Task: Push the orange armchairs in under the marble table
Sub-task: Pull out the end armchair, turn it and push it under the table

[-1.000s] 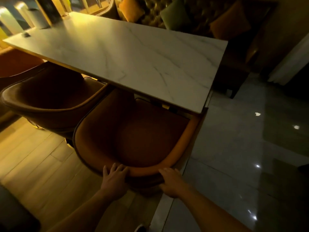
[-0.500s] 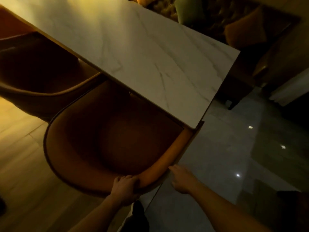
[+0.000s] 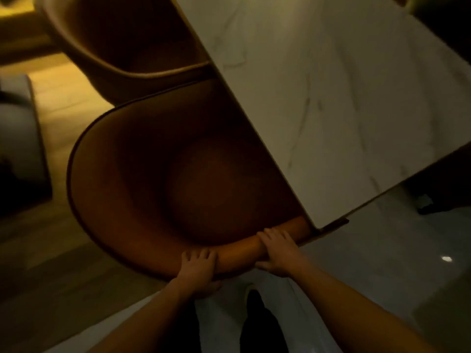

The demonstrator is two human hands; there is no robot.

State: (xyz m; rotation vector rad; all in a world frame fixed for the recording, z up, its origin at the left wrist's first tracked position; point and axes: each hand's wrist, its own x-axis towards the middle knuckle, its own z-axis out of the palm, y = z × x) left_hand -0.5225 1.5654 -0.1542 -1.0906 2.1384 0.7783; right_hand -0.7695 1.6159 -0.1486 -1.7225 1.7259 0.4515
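Two hands grip the padded top edge of the near armchair (image 3: 142, 189): the left hand (image 3: 197, 272) curls over the rim with its fingers inside the shell, and the right hand (image 3: 279, 252) wraps the same rim just beside it, closer to the table corner. The hands sit near each other but do not touch.

This chair stands part way under the marble table (image 3: 331, 98); the front of its seat is hidden beneath the top while the back and most of the seat are out in the open. A second armchair (image 3: 122, 39) stands beyond it, touching or nearly touching it, also tucked partly under the same long edge.

The main risk, as I judge it, is the right hand. It lies close to the table corner, and a firm shove could trap the knuckles between rim and marble edge. Both hands also sit on the right part of the rim, so an uneven push may swing the chair and knock it into its neighbour. On the glossy floor (image 3: 382, 263) the legs might slide faster than expected, or catch where the tile meets the wood (image 3: 63, 98).
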